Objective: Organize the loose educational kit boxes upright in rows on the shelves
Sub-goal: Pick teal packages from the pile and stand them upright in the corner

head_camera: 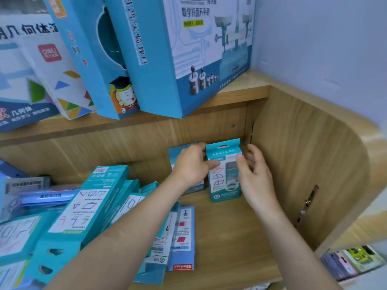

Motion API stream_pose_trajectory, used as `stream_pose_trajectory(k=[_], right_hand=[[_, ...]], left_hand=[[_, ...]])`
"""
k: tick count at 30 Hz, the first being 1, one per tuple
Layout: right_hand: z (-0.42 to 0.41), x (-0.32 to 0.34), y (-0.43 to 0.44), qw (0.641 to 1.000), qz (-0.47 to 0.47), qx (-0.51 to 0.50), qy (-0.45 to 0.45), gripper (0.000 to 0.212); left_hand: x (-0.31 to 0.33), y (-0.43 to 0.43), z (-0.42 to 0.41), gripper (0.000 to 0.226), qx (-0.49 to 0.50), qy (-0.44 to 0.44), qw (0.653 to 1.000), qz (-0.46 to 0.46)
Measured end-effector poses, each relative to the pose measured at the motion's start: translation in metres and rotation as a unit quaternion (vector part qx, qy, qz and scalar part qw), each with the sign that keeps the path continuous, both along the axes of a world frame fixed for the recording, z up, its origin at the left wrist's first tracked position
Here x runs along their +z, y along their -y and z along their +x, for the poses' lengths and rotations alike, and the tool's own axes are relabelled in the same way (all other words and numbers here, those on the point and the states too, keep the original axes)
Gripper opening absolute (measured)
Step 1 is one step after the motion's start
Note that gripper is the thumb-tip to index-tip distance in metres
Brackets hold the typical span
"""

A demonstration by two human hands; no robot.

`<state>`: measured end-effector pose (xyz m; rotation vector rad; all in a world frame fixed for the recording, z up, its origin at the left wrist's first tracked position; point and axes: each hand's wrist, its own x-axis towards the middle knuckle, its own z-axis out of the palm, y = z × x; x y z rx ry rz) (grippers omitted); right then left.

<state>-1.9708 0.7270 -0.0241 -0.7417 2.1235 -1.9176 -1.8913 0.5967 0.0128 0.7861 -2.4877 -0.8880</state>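
Head view, angled down, near shelf (226, 237)

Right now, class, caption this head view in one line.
Left hand and right hand hold a teal kit box upright in the shelf corner, loose boxes piled beside.

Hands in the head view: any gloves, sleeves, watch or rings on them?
The left hand and right hand are bare: no gloves, and no rings that I can see. Neither wrist has a watch or bracelet, and no sleeve shows down to the frame edge.
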Motion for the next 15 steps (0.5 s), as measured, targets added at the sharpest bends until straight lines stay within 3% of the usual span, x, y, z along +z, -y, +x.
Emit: stream_pose_trajectory(k=[7,15], right_hand=[[0.008,-0.021,-0.002,0.997,0.055,0.057,0.013,0.061],[0.003,-0.019,0.020,0.994,0.081,0.071,0.000,0.069]], left_hand=[[0.004,0.004,-0.045,0.024,0.025,0.018,0.996,-0.079],[-0.001,0.005,-0.055,0.025,0.055,-0.032,0.994,-0.089]])
